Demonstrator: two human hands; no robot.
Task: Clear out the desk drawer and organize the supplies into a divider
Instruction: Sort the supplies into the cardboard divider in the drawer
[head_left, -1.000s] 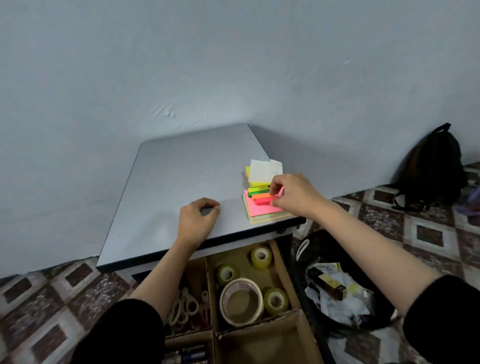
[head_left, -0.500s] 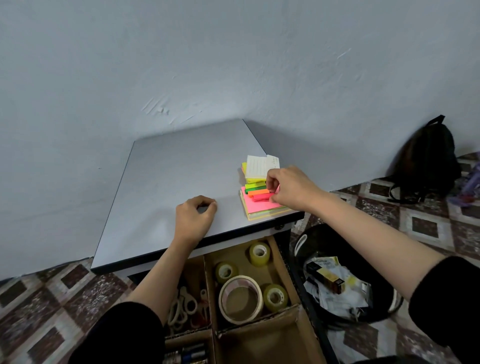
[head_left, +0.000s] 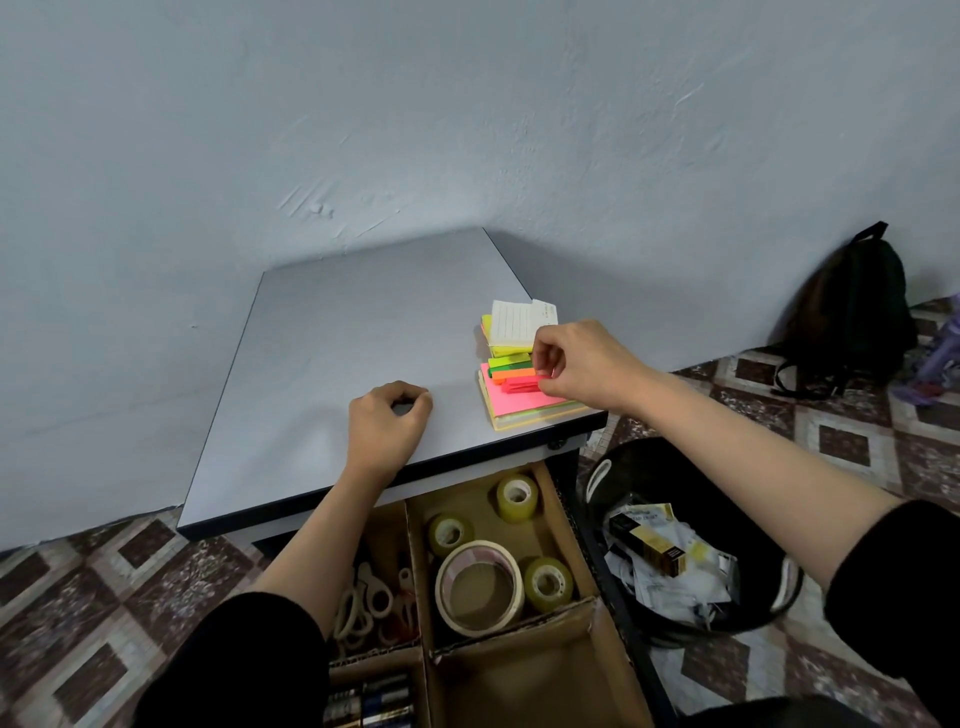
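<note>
A stack of sticky-note pads (head_left: 511, 402) lies at the desk's (head_left: 337, 364) front right corner: a large pink pad at the bottom, small orange, red and green pads on it, a white lined pad (head_left: 511, 322) on top. My right hand (head_left: 576, 364) pinches the small red and orange pads at their right end. My left hand (head_left: 387, 421) rests on the desk with its fingers curled, holding nothing. Below the desk the open drawer holds a cardboard divider (head_left: 519, 675). One compartment has several tape rolls (head_left: 478, 587), another scissors (head_left: 371, 603), another batteries (head_left: 371, 701).
A black waste bin (head_left: 696, 540) with paper and a small black-and-gold box stands right of the drawer. A black backpack (head_left: 852, 306) leans on the wall at the far right. The front right divider compartment holds nothing. Patterned tiles cover the floor.
My right hand has shifted slightly on the note stack, its fingers now pinching the small pads. The left hand has stayed in place.
</note>
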